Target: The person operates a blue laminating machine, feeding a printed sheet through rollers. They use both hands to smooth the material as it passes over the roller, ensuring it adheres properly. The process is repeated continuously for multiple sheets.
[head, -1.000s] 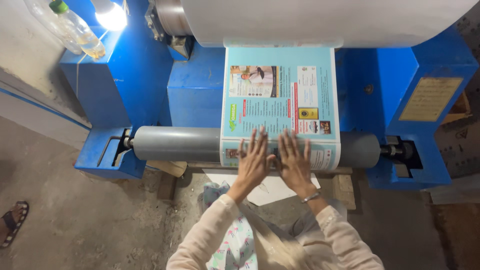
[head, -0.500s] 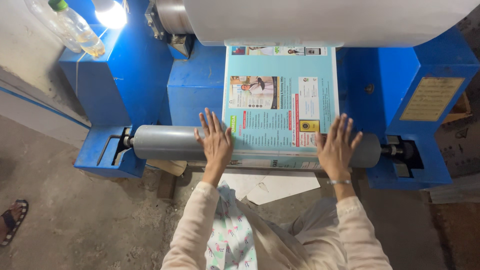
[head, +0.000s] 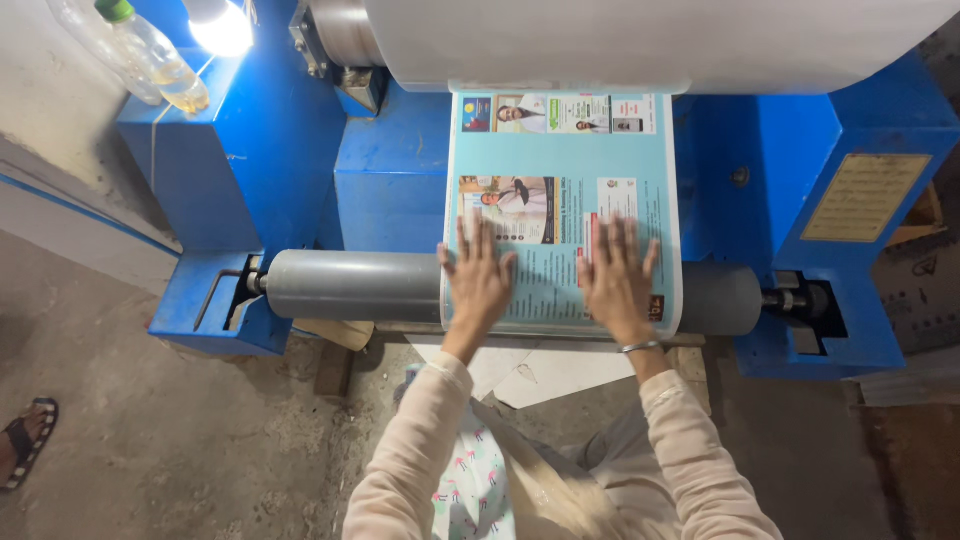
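Item: printed sheet (head: 565, 190) — light blue, glossy, photo panels and dense text blocks, hanging from large white roll (head: 660, 40) down over grey roller (head: 350, 285) of blue machine (head: 270, 170).

Step in hand, as judged: smoothing sheet flat onto roller.

Left hand (head: 480, 285) — palm down, fingers spread, flat on sheet's lower left, gripping nothing.

Right hand (head: 615, 280) — same pose, lower right, bangle at wrist; hands near each other, not touching.

Next move calls for even pressure from both palms, sheet edges kept square to roller, no creases.

Nearby: plastic bottle (head: 150, 55), lit bulb (head: 220, 25).
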